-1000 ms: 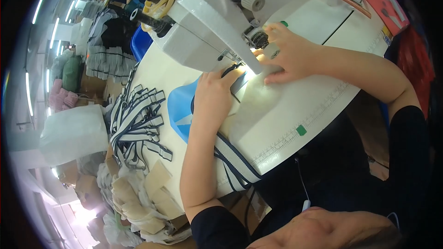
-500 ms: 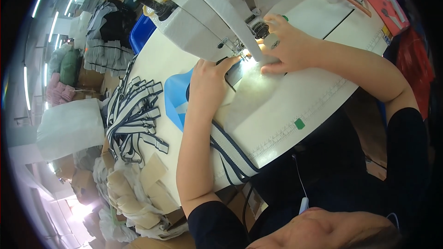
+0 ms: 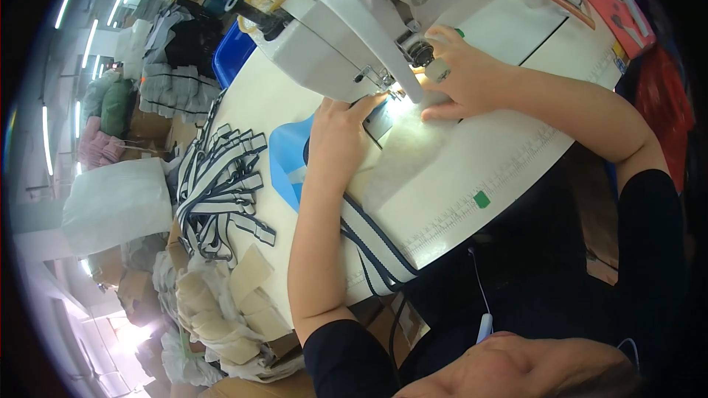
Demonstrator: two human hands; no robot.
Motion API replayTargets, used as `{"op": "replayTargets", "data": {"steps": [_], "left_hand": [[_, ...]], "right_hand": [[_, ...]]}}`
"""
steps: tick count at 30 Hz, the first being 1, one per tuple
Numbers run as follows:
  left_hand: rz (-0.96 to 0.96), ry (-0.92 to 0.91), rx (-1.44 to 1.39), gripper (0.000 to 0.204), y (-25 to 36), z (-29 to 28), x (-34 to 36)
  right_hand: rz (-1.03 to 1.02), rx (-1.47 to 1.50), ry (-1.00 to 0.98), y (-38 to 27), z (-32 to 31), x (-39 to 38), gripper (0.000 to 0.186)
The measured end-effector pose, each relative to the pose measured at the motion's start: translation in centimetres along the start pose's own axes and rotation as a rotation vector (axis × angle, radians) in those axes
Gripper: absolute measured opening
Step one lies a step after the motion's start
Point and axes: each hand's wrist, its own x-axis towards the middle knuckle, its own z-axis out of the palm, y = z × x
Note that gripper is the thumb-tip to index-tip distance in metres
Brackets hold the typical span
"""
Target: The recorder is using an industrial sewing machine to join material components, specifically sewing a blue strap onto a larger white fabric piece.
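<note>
My left hand [image 3: 338, 133] is closed at the needle area of a white sewing machine [image 3: 324, 51], index finger stretched toward the presser foot [image 3: 392, 88]. It presses down a navy-edged white webbing strap [image 3: 376, 232], which runs out under my wrist and loops at the table's front edge. What lies under the fingertips is mostly hidden. A bright blue sheet [image 3: 286, 151] pokes out left of that forearm. My right hand [image 3: 468, 74] is on the other side of the needle, thumb and index finger apart, near the machine's knob [image 3: 436, 70]; its other fingers are partly hidden.
A pile of similar straps [image 3: 221, 191] lies at the table's left. Orange-handled pliers [image 3: 564, 4] and a red tray [image 3: 616, 11] are at the far right. A blue bin [image 3: 232, 51] stands behind the table; wrapped bundles [image 3: 214, 309] are at lower left.
The whole view has shifted slightly to the right. Both hands keep nearly the same places at the needle, and the strap's loop at the table edge hangs a little differently.
</note>
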Motion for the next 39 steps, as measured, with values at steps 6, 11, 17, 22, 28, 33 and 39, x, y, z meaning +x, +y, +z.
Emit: {"op": "replayTargets", "data": {"steps": [6,11,17,22,28,33,39], "left_hand": [[0.084,-0.123,-0.116,0.041,1.5,-2.4,-1.6],[0.125,-0.229,-0.163,0.036,3.7,-3.0,-1.7],[0.09,-0.239,-0.124,0.05,4.4,-3.3,-1.9],[0.154,-0.229,-0.079,0.042,4.4,-3.0,-1.7],[0.148,-0.252,-0.037,0.042,4.3,-2.8,-1.8],[0.086,-0.254,-0.1,0.046,4.7,-2.8,-1.6],[0.063,-0.231,-0.092,0.049,3.9,-2.2,-1.7]], "right_hand": [[-0.105,0.151,0.026,-0.4,-1.3,-0.7,0.035],[-0.143,0.14,0.039,-1.3,-2.0,-0.6,0.037],[-0.118,0.077,-0.107,-1.8,-2.7,-0.9,0.049],[-0.081,0.082,-0.197,-1.5,-3.4,-1.0,0.047],[-0.195,0.243,-0.114,-1.9,-2.9,-0.8,0.045],[-0.081,0.212,-0.187,-1.7,-2.9,-0.9,0.049],[-0.069,0.167,-0.129,-1.7,-2.3,-1.2,0.049]]}}
